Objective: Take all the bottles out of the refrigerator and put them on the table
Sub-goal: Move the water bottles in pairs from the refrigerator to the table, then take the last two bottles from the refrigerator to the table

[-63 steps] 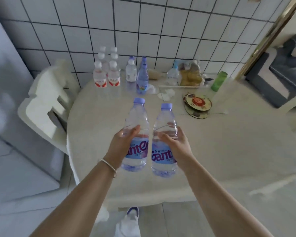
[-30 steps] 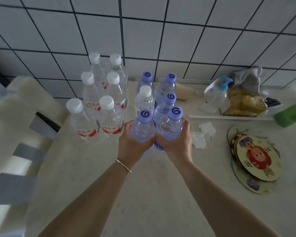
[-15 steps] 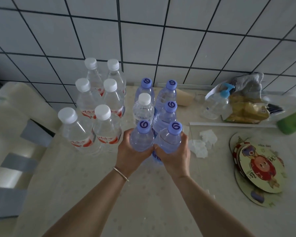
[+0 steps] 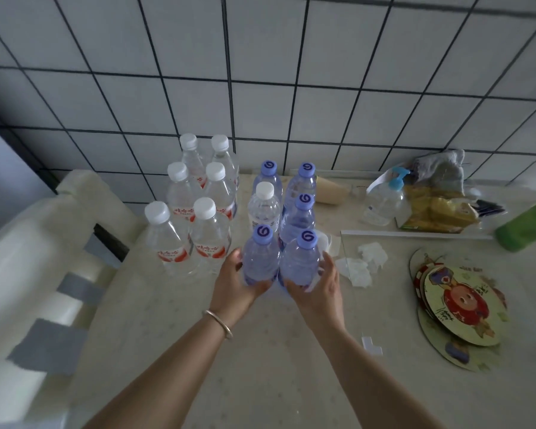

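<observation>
Two clear water bottles with purple caps stand side by side on the beige table [image 4: 260, 366]. My left hand [image 4: 234, 286] wraps the left purple-cap bottle [image 4: 260, 258]. My right hand [image 4: 321, 289] holds the right purple-cap bottle [image 4: 300, 261], its fingers slightly spread. Directly behind them stand three more purple-cap bottles [image 4: 297, 212] and one white-cap bottle [image 4: 263, 205]. To the left is a cluster of several white-cap bottles with red labels [image 4: 195, 205]. The refrigerator is out of view.
A white chair [image 4: 44, 258] presses against the table's left edge. Crumpled tissues [image 4: 362, 261] lie right of my hands, with round cartoon coasters [image 4: 458, 305] further right. A pump dispenser [image 4: 384, 199], a yellow bag [image 4: 440, 212] and a green bottle [image 4: 526, 224] sit near the tiled wall.
I carried the two purple-cap bottles to the table and set them down in front of the other purple-cap bottles. My fingers now sit looser and lower on them.
</observation>
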`<state>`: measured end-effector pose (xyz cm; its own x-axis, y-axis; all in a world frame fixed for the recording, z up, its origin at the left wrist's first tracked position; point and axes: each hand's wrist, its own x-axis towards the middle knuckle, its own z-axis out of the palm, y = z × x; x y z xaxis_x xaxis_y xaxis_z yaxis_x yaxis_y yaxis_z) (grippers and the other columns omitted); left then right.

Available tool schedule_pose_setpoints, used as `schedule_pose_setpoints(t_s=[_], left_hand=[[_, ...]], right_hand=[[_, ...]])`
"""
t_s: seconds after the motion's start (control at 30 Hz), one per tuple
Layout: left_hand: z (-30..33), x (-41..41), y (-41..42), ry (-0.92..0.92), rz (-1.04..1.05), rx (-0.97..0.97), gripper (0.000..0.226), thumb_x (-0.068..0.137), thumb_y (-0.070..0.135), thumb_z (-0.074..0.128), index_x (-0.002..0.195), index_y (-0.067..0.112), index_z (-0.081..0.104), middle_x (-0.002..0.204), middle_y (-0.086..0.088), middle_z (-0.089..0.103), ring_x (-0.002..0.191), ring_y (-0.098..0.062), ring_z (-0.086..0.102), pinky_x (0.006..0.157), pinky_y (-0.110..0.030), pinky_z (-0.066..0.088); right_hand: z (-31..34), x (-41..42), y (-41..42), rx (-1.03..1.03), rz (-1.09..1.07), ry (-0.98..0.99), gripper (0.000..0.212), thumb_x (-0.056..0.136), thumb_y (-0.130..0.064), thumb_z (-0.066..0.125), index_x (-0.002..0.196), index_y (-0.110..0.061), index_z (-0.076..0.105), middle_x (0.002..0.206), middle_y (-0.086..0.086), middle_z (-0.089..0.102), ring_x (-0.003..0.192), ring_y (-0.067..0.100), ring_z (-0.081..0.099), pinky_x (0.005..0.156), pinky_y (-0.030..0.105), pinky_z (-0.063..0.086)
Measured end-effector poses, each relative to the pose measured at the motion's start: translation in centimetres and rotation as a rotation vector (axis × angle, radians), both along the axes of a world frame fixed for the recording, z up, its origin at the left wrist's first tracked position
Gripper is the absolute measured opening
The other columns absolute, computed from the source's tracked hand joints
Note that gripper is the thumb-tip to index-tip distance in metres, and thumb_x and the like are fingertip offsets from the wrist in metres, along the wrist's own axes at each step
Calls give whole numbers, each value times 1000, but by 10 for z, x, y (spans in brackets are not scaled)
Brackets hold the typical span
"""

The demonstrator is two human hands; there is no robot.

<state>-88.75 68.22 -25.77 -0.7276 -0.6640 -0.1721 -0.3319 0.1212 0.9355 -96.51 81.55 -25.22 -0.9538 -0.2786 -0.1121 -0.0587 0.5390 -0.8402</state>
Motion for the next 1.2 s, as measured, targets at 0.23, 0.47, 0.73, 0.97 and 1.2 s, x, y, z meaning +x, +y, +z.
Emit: schedule_pose_setpoints(t_s=[0.23, 0.47, 0.73, 0.97, 1.2], left_hand=[[46, 77, 28, 22, 168, -115, 77, 69, 15, 83, 135, 12, 43, 126, -7, 56, 106, -17, 56, 92, -37, 49], [82, 201, 96, 59, 373, -191, 64, 76, 15, 76, 132, 13, 45, 115, -2, 57, 102, -19, 60, 82, -20, 46], [90, 385, 230, 49, 799, -175, 52, 80, 16, 72, 125, 19, 47, 114, -2, 60, 100, -21, 64, 70, -16, 47], [106, 531, 293, 32, 1091, -302, 49, 81, 12, 71, 125, 15, 49, 108, -3, 59, 78, 8, 64, 64, -3, 47], [94, 651, 294, 81, 1211, -264, 44, 87, 15, 65, 127, 15, 48, 110, -2, 59, 95, -17, 60, 69, -11, 45]], right_hand=[[43, 62, 35, -9, 57, 81, 89, 68, -38, 78, 140, -20, 30, 130, 2, 45, 123, 20, 45, 93, 31, 40], [66, 149, 77, -36, 431, 181, 78, 77, -46, 68, 140, -16, 32, 140, 2, 41, 131, 20, 41, 102, 36, 39], [71, 297, 139, -72, 965, 184, 68, 83, -46, 62, 139, -19, 33, 137, 0, 43, 127, 19, 43, 101, 33, 37], [93, 438, 163, -81, 1326, 154, 71, 80, -58, 54, 139, -26, 31, 140, -5, 39, 128, 15, 41, 106, 36, 38], [87, 572, 160, -19, 1521, 172, 72, 75, -59, 44, 136, -24, 33, 137, -4, 41, 124, 13, 41, 100, 29, 38]])
